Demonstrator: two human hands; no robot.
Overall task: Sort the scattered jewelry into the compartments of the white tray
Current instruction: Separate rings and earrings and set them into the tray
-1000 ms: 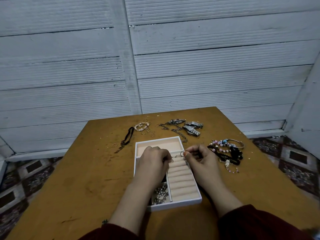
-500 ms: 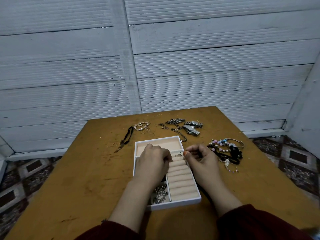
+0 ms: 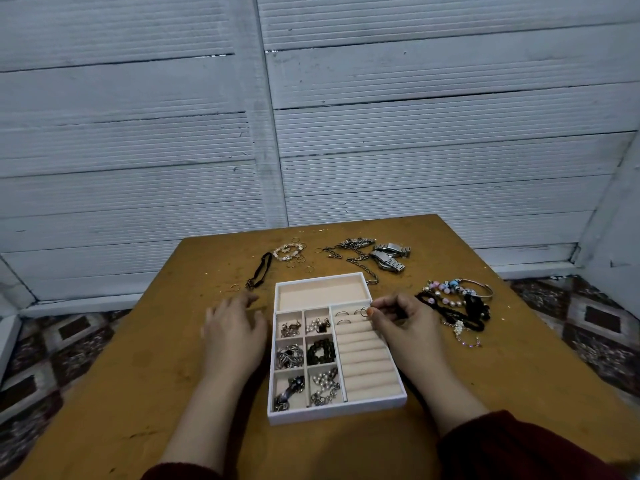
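thin ring (image 3: 365,311) pinched by right hand (image 3: 398,323) thumb and fingertip at far end of ring rolls (image 3: 367,362) in white tray (image 3: 332,415) is best pressed upright between two rolls; left hand (image 3: 232,336) is seen loose, empty, left of tray.

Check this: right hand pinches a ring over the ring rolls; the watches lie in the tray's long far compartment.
Not the watches: the head view shows them on the table beyond the tray; that compartment holds nothing. The right hand does pinch a ring over the rolls.
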